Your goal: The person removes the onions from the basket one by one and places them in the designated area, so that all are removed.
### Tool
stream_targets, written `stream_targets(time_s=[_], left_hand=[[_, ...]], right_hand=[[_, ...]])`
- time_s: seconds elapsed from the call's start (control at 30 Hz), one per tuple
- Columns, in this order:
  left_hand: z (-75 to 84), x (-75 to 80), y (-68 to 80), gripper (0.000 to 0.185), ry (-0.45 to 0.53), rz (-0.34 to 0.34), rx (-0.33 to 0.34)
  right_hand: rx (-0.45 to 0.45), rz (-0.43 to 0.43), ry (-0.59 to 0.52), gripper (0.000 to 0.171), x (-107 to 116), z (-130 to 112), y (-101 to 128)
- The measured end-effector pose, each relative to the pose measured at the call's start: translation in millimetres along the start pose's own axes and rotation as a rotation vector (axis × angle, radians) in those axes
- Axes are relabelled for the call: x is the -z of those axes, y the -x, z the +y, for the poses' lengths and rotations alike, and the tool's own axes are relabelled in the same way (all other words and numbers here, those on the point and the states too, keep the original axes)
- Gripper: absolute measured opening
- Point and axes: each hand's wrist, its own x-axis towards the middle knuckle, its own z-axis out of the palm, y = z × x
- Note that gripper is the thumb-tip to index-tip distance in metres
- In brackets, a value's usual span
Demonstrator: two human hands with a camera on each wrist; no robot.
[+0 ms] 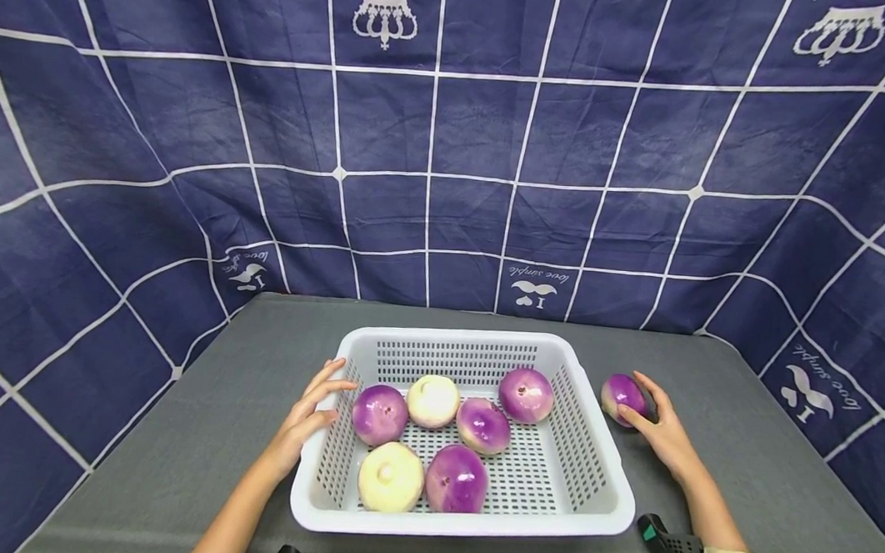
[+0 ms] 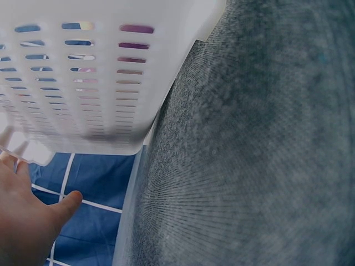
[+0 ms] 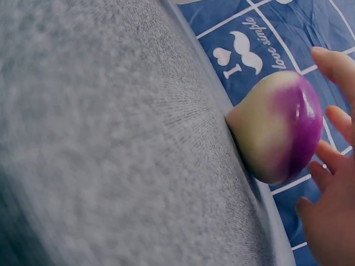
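Note:
A white slotted plastic basket (image 1: 459, 524) stands on the grey cloth with several purple-and-white turnips inside, among them a purple one (image 1: 457, 478) and a pale-side-up one (image 1: 391, 477). My left hand (image 1: 303, 424) rests at the basket's left rim, its fingers reaching over the edge. In the left wrist view that hand (image 2: 28, 216) lies beside the slotted wall (image 2: 100, 111). Outside the basket, to its right, a single turnip (image 1: 622, 400) sits on the cloth. My right hand (image 1: 660, 426) spreads around it, and the right wrist view shows gaps between some fingers (image 3: 335, 69) and that turnip (image 3: 283, 127).
Grey cloth (image 1: 201, 439) covers the table on both sides of the basket. A blue curtain (image 1: 468, 219) with white grid lines hangs behind and along both sides. Each wrist wears a dark strap, the right one (image 1: 672, 543) lying near the basket's front right corner.

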Motion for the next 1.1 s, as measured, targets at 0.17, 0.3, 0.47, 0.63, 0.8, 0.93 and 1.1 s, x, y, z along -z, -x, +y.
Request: stream_targets(time_s=[0.17,0.3,0.47,0.63,0.8,0.93,1.1], left_hand=[[0.2,1.2,1.0,0.038,0.002,-0.005,0.026],[0.1,1.6,1.1,0.038,0.0,-0.003,0.021],[-0.4,1.3,1.4,0.038,0.011,0.005,0.014],[-1.4,0.2,1.6,0.038,0.018,0.0,0.021],[-2.0,0.0,1.8,0.038,0.019,0.006,0.012],[-1.5,-0.1,1.8,0.037,0.023,-0.004,0.021],[-0.4,-0.7,-0.9,0.037,0.015,-0.004,0.013]], right_hand=[[0.034,0.079,-0.016,0.067,2.6,-5.7,0.3],[0.084,0.16,-0.036,0.064,4.0,-14.8,0.5],[0.17,0.292,-0.035,0.059,2.2,-24.0,-1.9],[0.241,0.333,-0.03,0.058,0.9,-34.9,-3.2],[0.304,0.309,-0.043,0.058,-2.5,-68.0,7.2],[0.351,0.28,-0.026,0.057,-5.3,-89.5,14.9],[0.387,0.241,-0.022,0.061,-5.4,-87.2,10.9]])
